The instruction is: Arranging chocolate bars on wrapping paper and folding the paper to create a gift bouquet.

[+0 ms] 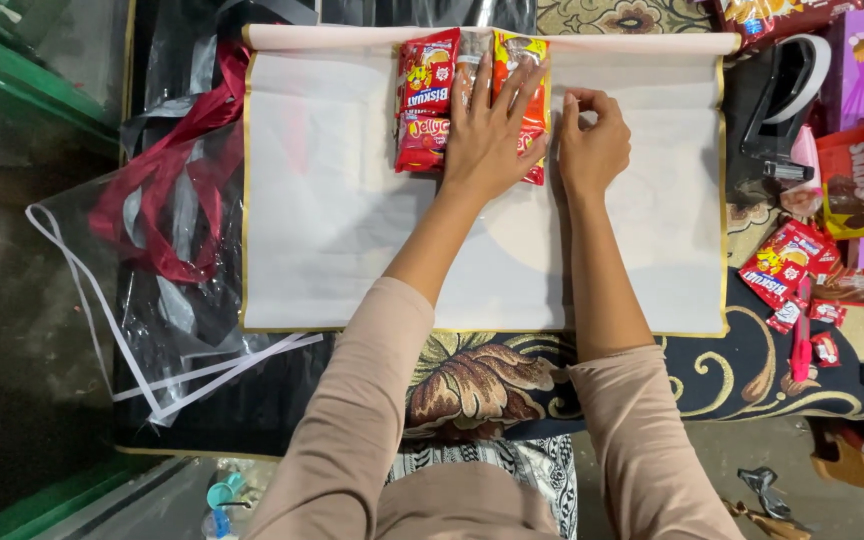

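From the head camera, the left hand [489, 130] lies flat, fingers spread wide, pressing on a cluster of snack packets [430, 100] at the top middle of a white wrapping sheet [342, 220] with a gold edge. The palm covers the middle packets, so how many lie under it is hard to tell; a red one shows at the left, an orange one [524, 52] between the fingers. The right hand [592, 145] sits just beside the cluster, fingers curled in narrow against the sheet (whether it pinches anything cannot be told).

The sheet's far edge ends at a pale roll [642, 43]. Below and either side of the hands the sheet is bare. Left of it lie a clear plastic bag [142, 300] and red ribbon [167, 180], touching the sheet's edge. To the right, a tape dispenser [782, 100] and more snack packs [857, 180] crowd the patterned cloth [732, 370], several cut off by the frame.
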